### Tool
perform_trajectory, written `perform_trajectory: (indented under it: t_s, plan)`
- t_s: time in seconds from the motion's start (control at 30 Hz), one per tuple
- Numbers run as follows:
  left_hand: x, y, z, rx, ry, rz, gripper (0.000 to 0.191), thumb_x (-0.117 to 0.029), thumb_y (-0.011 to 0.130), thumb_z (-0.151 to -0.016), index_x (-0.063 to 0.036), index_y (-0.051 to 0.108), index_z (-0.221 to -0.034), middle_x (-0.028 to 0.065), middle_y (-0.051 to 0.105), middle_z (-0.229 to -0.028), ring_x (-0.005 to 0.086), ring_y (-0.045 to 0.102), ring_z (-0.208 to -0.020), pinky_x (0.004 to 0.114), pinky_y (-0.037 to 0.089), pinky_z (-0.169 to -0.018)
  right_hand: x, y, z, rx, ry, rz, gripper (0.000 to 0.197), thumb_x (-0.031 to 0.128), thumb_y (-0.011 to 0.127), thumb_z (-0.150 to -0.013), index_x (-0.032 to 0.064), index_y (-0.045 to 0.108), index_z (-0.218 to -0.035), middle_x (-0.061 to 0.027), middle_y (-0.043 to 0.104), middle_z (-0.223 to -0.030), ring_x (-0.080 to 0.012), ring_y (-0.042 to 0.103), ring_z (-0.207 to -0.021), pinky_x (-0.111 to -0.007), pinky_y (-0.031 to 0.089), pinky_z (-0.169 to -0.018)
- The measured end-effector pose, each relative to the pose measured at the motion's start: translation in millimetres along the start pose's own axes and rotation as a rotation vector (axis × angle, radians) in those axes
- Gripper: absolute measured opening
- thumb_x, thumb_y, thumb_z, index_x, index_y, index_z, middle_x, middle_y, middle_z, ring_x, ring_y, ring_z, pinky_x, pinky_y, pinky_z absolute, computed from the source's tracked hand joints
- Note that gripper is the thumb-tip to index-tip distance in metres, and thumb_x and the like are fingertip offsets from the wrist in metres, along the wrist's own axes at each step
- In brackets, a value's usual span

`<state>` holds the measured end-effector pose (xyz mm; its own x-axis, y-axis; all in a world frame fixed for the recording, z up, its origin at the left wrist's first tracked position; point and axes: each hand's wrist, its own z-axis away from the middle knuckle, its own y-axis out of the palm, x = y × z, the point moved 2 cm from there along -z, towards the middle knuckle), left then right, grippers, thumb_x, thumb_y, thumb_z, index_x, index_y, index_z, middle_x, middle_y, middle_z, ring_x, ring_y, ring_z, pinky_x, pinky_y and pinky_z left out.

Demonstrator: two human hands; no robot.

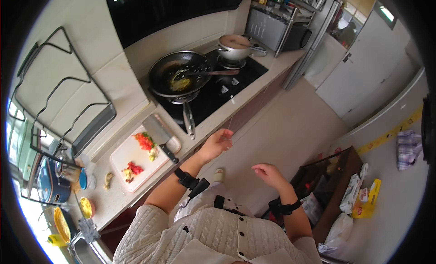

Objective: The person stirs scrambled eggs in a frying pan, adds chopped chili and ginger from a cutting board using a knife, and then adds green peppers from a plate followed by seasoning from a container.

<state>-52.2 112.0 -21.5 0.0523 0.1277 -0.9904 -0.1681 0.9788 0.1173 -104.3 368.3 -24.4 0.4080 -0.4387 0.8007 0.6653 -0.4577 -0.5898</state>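
My left hand (pixel 217 144) hovers in front of the counter edge, fingers loosely curled and nothing in it. The right hand (pixel 271 176) hangs over the floor to the right, also holding nothing. Nearest to my left hand is the metal handle (pixel 188 119) of a black wok (pixel 163 68) on the cooktop (pixel 218 90). Yellow food, perhaps egg, lies in the wok beside a spatula with a brown handle (pixel 224 72). On a white cutting board (pixel 122 151) are chopped red pieces (pixel 144 141) and pale bits (pixel 153 154). A black-handled kitchen knife (pixel 168 153) lies along its right side.
A light-coloured pot (pixel 235 53) stands on the far burner. Left are a piece of ginger (pixel 108 181), a bowl of yellow food (pixel 86 207), a blue appliance (pixel 54 180) and a black wire rack (pixel 64 80). Behind my right arm stands a brown cabinet (pixel 337 182).
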Motion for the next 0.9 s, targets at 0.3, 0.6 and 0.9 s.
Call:
perform_trajectory:
  t_s: [0.3,0.6,0.9]
  plan:
    - [78,3,-221,-0.634,-0.320,0.291,0.065,-0.009,0.061,-0.078,-0.0023,0.023,-0.130,0.0125,0.050,-0.090,0.0180,0.054,-0.057,0.033,0.049,-0.049,-51,-136,-30,-0.247,0.203,-0.030,0.017,0.008,0.055,-0.086,0.0024,0.061,-0.100,-0.0108,0.064,-0.081,-0.0178,0.061,-0.072,-0.028,0.048,-0.067]
    - [98,-72,-296,-0.980,-0.297,-0.092,0.064,-0.013,0.067,-0.076,-0.0032,0.030,-0.128,0.0147,0.057,-0.087,0.0193,0.055,-0.045,0.031,0.049,-0.038,-158,-197,-93,-0.124,0.206,-0.164,0.019,-0.002,0.053,-0.084,-0.0010,0.060,-0.102,-0.0053,0.061,-0.081,-0.0117,0.059,-0.076,-0.024,0.048,-0.069]
    - [129,-76,-327,-1.091,-0.273,-0.727,0.032,-0.023,0.068,-0.077,-0.0028,0.057,-0.099,0.0123,0.062,-0.070,0.0214,0.060,-0.052,0.032,0.049,-0.048,-291,-302,-195,-0.014,0.212,-0.343,0.018,0.004,0.053,-0.087,-0.0015,0.059,-0.103,-0.0051,0.060,-0.080,-0.0128,0.058,-0.073,-0.024,0.047,-0.068]
